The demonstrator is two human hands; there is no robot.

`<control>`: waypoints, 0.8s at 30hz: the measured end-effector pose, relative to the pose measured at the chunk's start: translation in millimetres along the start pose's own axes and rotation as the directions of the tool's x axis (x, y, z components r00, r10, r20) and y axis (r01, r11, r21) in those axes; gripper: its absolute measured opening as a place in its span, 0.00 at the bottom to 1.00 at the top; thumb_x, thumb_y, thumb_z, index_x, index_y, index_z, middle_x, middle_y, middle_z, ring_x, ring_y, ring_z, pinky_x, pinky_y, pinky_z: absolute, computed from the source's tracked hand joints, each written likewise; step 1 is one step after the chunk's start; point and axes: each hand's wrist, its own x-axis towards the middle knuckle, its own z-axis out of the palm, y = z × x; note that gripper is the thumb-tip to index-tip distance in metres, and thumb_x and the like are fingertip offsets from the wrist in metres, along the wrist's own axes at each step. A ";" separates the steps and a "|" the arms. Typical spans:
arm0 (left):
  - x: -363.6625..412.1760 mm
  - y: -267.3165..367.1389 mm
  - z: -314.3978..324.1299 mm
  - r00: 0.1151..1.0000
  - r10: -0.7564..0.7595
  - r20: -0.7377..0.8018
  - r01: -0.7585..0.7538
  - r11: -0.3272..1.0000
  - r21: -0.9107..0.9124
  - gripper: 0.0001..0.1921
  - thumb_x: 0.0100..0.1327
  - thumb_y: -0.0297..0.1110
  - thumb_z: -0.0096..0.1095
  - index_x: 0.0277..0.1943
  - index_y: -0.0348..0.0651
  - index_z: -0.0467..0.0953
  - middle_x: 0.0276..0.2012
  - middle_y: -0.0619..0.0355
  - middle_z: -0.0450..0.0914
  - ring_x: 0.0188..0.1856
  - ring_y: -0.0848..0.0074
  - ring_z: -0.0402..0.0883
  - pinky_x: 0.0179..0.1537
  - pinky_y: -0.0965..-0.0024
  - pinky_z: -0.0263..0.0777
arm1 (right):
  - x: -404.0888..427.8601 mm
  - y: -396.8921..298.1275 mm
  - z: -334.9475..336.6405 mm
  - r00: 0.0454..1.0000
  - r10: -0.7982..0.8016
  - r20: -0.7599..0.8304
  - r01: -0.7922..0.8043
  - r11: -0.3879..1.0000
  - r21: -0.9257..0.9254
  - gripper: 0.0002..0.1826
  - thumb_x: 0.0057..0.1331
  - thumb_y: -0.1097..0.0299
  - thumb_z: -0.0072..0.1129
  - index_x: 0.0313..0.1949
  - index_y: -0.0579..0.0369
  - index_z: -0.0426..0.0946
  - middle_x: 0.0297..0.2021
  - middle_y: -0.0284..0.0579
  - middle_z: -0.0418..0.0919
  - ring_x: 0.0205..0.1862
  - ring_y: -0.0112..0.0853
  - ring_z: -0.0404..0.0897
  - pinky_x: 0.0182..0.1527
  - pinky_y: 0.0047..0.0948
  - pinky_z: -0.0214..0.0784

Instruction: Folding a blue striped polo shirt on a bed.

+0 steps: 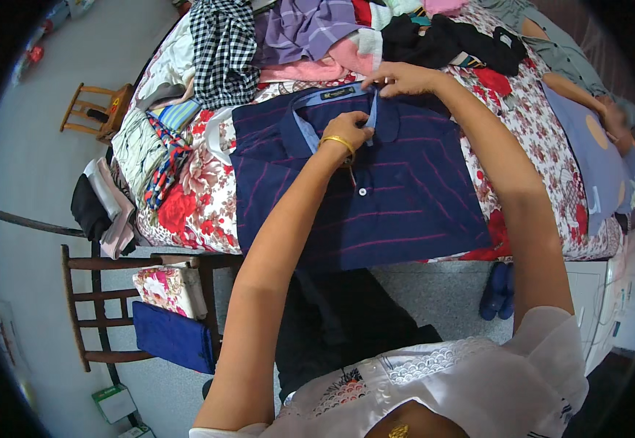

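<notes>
A navy shirt with thin magenta stripes lies front up on the bed, with its collar towards the far side and its body spread towards me. Light blue fabric lines the collar, and a white button shows below it. My left hand, with a gold bracelet at the wrist, pinches the collar's front edge near the neck opening. Farther back, my right hand has its thumb and fingertips on the top edge of the same collar, at the right side of the neck.
Heaped clothes, including a black-and-white checked cloth, cover the far side of the floral bed sheet. A person lies at the right. A wooden chair at the near left bears folded fabrics. Blue slippers are on the floor.
</notes>
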 end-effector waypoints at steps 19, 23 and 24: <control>-101.8 29.5 -16.8 0.834 0.492 -0.250 -0.337 0.813 0.475 0.27 0.53 0.39 0.57 0.54 0.37 0.63 0.52 0.44 0.65 0.56 0.56 0.63 0.55 0.57 0.57 | 10.2 -38.0 37.1 0.871 -0.338 -0.356 0.067 0.801 -0.595 0.10 0.52 0.65 0.54 0.35 0.54 0.72 0.35 0.47 0.74 0.40 0.42 0.74 0.41 0.42 0.64; -153.8 6.2 -25.0 0.894 0.337 -0.296 -0.119 0.814 0.568 0.29 0.55 0.42 0.56 0.57 0.35 0.60 0.57 0.44 0.59 0.60 0.57 0.57 0.57 0.49 0.50 | 43.9 -88.6 64.1 0.876 -0.018 -0.482 -0.183 0.912 -0.366 0.18 0.58 0.57 0.43 0.30 0.59 0.74 0.28 0.55 0.76 0.32 0.48 0.75 0.35 0.46 0.65; -157.4 -1.7 -24.4 0.909 0.276 -0.313 -0.043 0.808 0.587 0.30 0.56 0.43 0.54 0.58 0.35 0.59 0.58 0.44 0.58 0.61 0.57 0.55 0.57 0.47 0.49 | 50.2 -104.5 74.8 0.850 0.179 -0.496 -0.328 0.915 -0.233 0.20 0.59 0.53 0.42 0.31 0.60 0.74 0.29 0.55 0.76 0.33 0.48 0.75 0.36 0.46 0.65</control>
